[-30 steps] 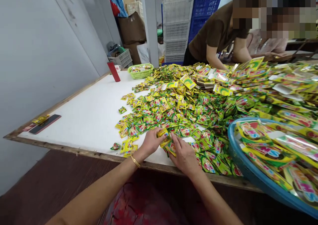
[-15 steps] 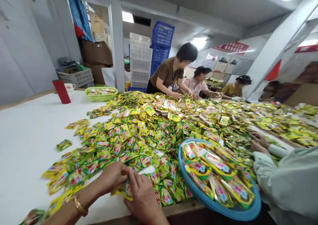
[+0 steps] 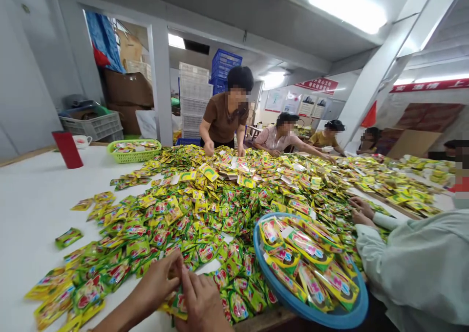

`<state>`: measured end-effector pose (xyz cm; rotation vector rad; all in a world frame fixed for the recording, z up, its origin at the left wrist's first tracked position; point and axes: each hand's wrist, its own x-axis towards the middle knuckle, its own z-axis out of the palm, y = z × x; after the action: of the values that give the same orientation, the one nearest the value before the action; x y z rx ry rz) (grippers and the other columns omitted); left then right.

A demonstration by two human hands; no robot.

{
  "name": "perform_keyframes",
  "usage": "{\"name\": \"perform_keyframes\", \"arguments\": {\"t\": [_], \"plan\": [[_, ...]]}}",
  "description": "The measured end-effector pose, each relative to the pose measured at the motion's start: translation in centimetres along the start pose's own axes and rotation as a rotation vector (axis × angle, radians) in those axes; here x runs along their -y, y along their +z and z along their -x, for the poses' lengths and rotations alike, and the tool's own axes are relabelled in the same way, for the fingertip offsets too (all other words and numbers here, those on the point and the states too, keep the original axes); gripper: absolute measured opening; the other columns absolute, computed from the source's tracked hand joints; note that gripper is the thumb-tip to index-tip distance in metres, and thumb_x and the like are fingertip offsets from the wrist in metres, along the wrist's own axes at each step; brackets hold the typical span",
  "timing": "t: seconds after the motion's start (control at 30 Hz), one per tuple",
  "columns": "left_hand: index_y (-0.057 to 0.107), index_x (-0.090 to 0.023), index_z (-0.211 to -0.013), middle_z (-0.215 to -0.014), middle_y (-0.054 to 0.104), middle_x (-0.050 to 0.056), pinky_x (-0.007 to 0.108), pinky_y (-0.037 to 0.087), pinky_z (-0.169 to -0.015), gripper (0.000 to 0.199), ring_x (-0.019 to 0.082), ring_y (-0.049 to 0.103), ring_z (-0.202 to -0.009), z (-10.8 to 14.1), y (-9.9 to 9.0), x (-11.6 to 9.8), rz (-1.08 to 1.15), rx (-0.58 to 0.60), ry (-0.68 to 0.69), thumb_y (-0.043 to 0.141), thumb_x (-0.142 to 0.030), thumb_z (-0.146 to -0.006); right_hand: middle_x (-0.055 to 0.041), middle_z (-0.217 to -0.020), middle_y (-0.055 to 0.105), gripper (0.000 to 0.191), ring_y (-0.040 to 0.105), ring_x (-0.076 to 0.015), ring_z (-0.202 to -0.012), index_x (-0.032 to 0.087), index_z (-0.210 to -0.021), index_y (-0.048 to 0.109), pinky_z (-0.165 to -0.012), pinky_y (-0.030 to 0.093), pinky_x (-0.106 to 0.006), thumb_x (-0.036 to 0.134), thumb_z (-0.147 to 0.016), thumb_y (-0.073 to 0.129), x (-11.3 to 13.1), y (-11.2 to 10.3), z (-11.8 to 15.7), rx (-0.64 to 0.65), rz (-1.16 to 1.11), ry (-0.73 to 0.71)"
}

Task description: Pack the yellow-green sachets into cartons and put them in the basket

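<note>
At the table's near edge, my left hand [image 3: 159,280] and my right hand [image 3: 203,298] meet, fingertips pinched together. Between them is a green and yellow packet [image 3: 180,303], its lower part showing below the fingers and its top hidden by them. A large heap of small green and yellow packets [image 3: 234,210] spreads over the white table [image 3: 22,214] just beyond both hands. Right of my right hand, a round blue basin [image 3: 259,258] holds bigger, clear-fronted yellow packs [image 3: 308,246].
A light green basket [image 3: 135,155], a red cylinder [image 3: 68,149] and a white mug [image 3: 81,141] stand at the back left. A person in pale green [image 3: 421,258] reaches in at the right. Several people work across the table; stacked crates [image 3: 194,102] stand behind.
The view has turned slightly right and up. Both my hands stay together around the packet. The person in brown has straightened a little, hands farther apart; the one in pink stretches an arm right.
</note>
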<state>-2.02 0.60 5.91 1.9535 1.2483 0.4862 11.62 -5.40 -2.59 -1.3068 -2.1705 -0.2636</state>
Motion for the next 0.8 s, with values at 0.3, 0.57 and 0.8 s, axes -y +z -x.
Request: {"name": "perform_keyframes", "arguments": {"t": [0.3,0.57,0.8], "plan": [[0.05,-0.019,-0.074,-0.072,0.054,-0.003,0.022,0.036,-0.064,0.021,0.014,0.051,-0.071,2.1,-0.9,-0.7,-0.106,0.028,-0.032,0.044,-0.009,-0.057,-0.0141,-0.115,0.06,0.088,0.06,-0.0262,-0.086,0.01,-0.145,0.006,-0.07,0.051,-0.038,0.032,-0.074,0.053,0.1,-0.3,0.0,-0.071,-0.011,0.024],[0.043,-0.02,-0.084,-0.072,0.051,-0.004,0.022,0.036,-0.062,0.024,0.014,0.049,-0.069,0.9,-0.6,-0.4,0.085,0.164,-0.002,0.044,-0.01,-0.062,-0.014,-0.11,0.063,0.086,0.06,-0.0254,-0.082,0.01,-0.147,0.002,-0.065,0.051,-0.035,0.034,-0.079,0.05,-0.4,-0.4,0.0,-0.139,0.013,0.015],[0.045,-0.019,-0.082,-0.055,0.042,-0.009,0.021,0.028,-0.052,0.026,0.01,0.043,-0.055,0.6,0.1,-0.2,0.09,0.03,-0.035,0.046,-0.007,-0.059,-0.0149,-0.108,0.063,0.081,0.06,-0.0255,-0.082,0.009,-0.146,0.008,-0.068,0.051,-0.035,0.031,-0.079,0.047,-0.5,0.0,-0.1,-0.142,-0.042,-0.019]]}}
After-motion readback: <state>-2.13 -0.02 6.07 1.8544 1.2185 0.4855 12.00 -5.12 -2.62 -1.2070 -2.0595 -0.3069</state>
